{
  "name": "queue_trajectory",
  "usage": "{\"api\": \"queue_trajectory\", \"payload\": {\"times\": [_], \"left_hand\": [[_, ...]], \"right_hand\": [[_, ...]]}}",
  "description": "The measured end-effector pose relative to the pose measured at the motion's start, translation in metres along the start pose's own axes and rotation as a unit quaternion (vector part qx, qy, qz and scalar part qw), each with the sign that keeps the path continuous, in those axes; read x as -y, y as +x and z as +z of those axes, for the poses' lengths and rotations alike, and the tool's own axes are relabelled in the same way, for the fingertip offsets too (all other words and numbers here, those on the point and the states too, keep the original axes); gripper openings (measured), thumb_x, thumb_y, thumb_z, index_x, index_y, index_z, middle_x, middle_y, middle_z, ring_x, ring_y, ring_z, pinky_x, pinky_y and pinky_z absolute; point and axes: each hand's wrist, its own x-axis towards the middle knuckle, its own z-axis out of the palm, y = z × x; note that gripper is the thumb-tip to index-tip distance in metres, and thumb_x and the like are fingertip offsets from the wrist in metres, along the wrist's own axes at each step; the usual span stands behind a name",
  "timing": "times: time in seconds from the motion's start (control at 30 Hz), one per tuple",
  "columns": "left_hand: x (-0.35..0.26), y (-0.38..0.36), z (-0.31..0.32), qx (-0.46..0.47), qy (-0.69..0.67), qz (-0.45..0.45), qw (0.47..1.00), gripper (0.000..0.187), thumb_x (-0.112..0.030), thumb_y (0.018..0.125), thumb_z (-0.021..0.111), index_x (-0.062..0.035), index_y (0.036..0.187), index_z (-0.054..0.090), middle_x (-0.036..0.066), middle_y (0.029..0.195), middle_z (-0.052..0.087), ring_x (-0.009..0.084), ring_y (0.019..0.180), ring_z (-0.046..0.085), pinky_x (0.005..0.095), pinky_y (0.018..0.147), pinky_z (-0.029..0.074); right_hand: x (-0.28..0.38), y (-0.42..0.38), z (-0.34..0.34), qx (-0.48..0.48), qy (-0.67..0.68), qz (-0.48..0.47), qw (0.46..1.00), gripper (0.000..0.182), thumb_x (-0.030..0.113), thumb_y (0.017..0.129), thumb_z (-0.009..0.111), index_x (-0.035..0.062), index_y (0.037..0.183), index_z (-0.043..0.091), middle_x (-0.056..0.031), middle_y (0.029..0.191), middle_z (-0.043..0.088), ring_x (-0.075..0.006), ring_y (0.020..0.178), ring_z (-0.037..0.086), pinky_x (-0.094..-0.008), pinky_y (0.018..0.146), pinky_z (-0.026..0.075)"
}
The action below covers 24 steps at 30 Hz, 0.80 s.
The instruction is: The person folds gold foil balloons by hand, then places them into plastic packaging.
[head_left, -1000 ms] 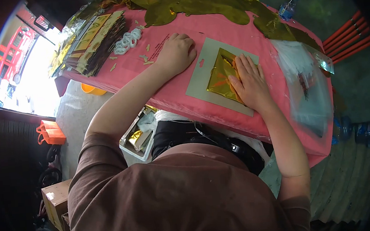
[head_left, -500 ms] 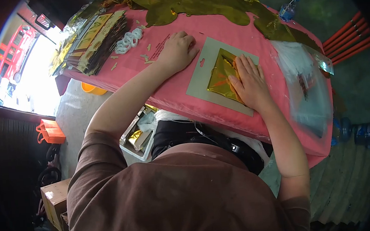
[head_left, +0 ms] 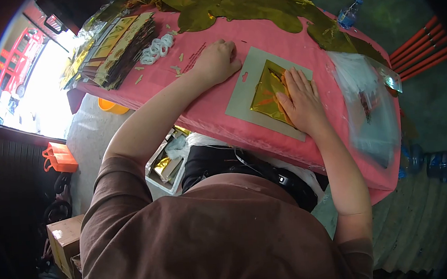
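Note:
My right hand (head_left: 303, 103) lies flat, fingers stretched out, on a folded gold foil piece (head_left: 267, 95). Under the foil is a grey card (head_left: 237, 100) with a small hang hole near its left edge. Part of the foil is hidden beneath the palm and fingers. To the left of the card, my left hand (head_left: 216, 62) rests on the pink-covered table (head_left: 200, 110) with its fingers curled in. Nothing shows sticking out of it, and its palm faces away from view.
A stack of printed cards (head_left: 122, 50) stands at the left, beside white coiled rings (head_left: 157, 48) and small scraps. Gold foil shapes (head_left: 255, 11) line the far edge. Clear plastic bags (head_left: 369, 123) lie at the right, near a bottle (head_left: 349, 14). Below is a white bin (head_left: 156, 182).
My left hand has shifted slightly right, towards the card, and its fingers look a little more curled. The right hand stays on the foil, almost unmoved.

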Motion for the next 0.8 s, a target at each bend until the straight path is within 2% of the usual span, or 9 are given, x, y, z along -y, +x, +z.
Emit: {"api": "queue_trajectory", "payload": {"times": [0.27, 0.37, 0.5, 0.6, 0.67, 0.8], "left_hand": [[-0.005, 0.000, -0.002, -0.030, 0.036, 0.023, 0.999, 0.017, -0.015, 0.073, 0.057, 0.0000, 0.081, 0.057, 0.018, 0.081, 0.060, 0.0359, 0.075, 0.059, 0.0424, 0.070, 0.048], [-0.007, 0.002, -0.001, -0.017, 0.021, 0.001, 1.000, 0.016, -0.013, 0.073, 0.056, 0.0005, 0.081, 0.057, 0.019, 0.080, 0.060, 0.0365, 0.075, 0.059, 0.0432, 0.069, 0.048], [-0.009, 0.002, 0.004, -0.034, 0.023, 0.017, 0.999, 0.015, -0.013, 0.073, 0.056, 0.0005, 0.079, 0.056, 0.019, 0.079, 0.060, 0.0373, 0.073, 0.058, 0.0438, 0.068, 0.047], [-0.009, 0.000, 0.006, -0.045, 0.050, 0.037, 0.997, 0.019, -0.018, 0.076, 0.059, 0.0000, 0.079, 0.056, 0.017, 0.079, 0.059, 0.0358, 0.074, 0.059, 0.0434, 0.067, 0.048], [-0.012, -0.006, 0.003, -0.042, 0.070, 0.033, 0.996, 0.026, -0.026, 0.078, 0.060, -0.0011, 0.083, 0.055, 0.015, 0.083, 0.058, 0.0339, 0.076, 0.059, 0.0420, 0.067, 0.049], [-0.004, -0.011, 0.009, -0.073, 0.119, 0.016, 0.990, 0.031, -0.031, 0.080, 0.060, -0.0020, 0.088, 0.054, 0.014, 0.087, 0.055, 0.0326, 0.079, 0.059, 0.0410, 0.069, 0.049]], "right_hand": [[-0.001, 0.000, 0.002, -0.004, -0.001, -0.002, 1.000, 0.061, 0.041, 0.092, 0.038, 0.0016, 0.138, 0.028, -0.0172, 0.144, 0.025, -0.0298, 0.135, 0.020, -0.0452, 0.109, 0.012], [-0.001, 0.000, 0.001, 0.001, 0.001, 0.003, 1.000, 0.061, 0.040, 0.091, 0.038, 0.0015, 0.138, 0.028, -0.0172, 0.144, 0.025, -0.0296, 0.135, 0.020, -0.0451, 0.109, 0.012], [-0.001, 0.001, 0.002, -0.001, -0.002, 0.001, 1.000, 0.061, 0.040, 0.091, 0.038, 0.0013, 0.138, 0.028, -0.0172, 0.144, 0.025, -0.0292, 0.135, 0.020, -0.0452, 0.109, 0.012], [-0.001, 0.000, 0.001, -0.001, -0.002, 0.000, 1.000, 0.062, 0.040, 0.091, 0.038, 0.0014, 0.138, 0.028, -0.0171, 0.144, 0.025, -0.0291, 0.135, 0.020, -0.0452, 0.109, 0.012], [0.000, 0.000, -0.001, 0.001, 0.000, 0.001, 1.000, 0.062, 0.041, 0.091, 0.038, 0.0014, 0.138, 0.028, -0.0170, 0.144, 0.025, -0.0291, 0.135, 0.020, -0.0451, 0.109, 0.012], [-0.001, 0.000, 0.000, 0.004, 0.001, 0.002, 1.000, 0.061, 0.040, 0.092, 0.038, 0.0015, 0.138, 0.027, -0.0172, 0.144, 0.025, -0.0292, 0.135, 0.020, -0.0453, 0.109, 0.012]]}}
